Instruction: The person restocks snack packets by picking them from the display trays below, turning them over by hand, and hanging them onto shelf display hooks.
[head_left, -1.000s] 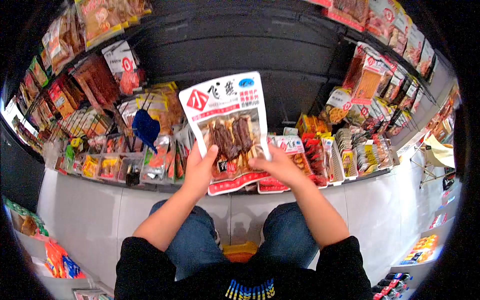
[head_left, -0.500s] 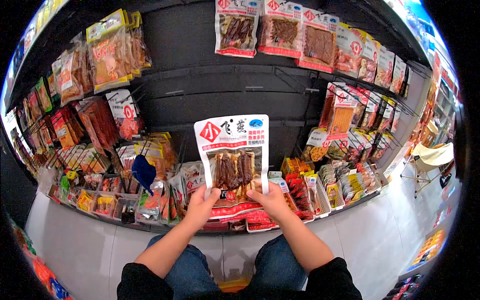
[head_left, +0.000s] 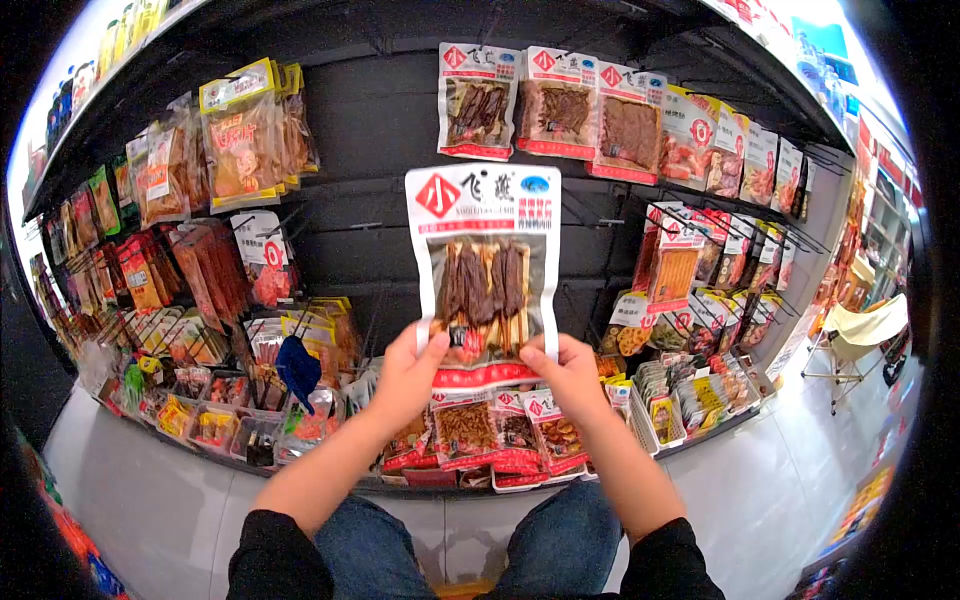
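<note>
A white, red-trimmed snack packet (head_left: 485, 280) with a clear window is held upright in front of me. Dark meat on skewers shows through the window. My left hand (head_left: 410, 372) grips its lower left corner, thumb on the front. At the lower right corner my right hand (head_left: 568, 375) pinches it the same way. Behind and above, similar packets (head_left: 478, 103) hang from the black rack. Below my hands, more red and white packets (head_left: 465, 430) lie on the bottom shelf. The fingers behind the packet are hidden.
Hanging snack bags (head_left: 240, 140) fill the rack's left side, and others (head_left: 680, 250) hang on the right on metal hooks. A blue cloth-like item (head_left: 297, 370) hangs lower left. Plastic bins (head_left: 213, 428) line the bottom shelf. A folding chair (head_left: 862, 325) stands on the right.
Both hands have raised the packet higher, towards the hanging row. The view has tilted up slightly, and more packets on the bottom shelf show beneath it.
</note>
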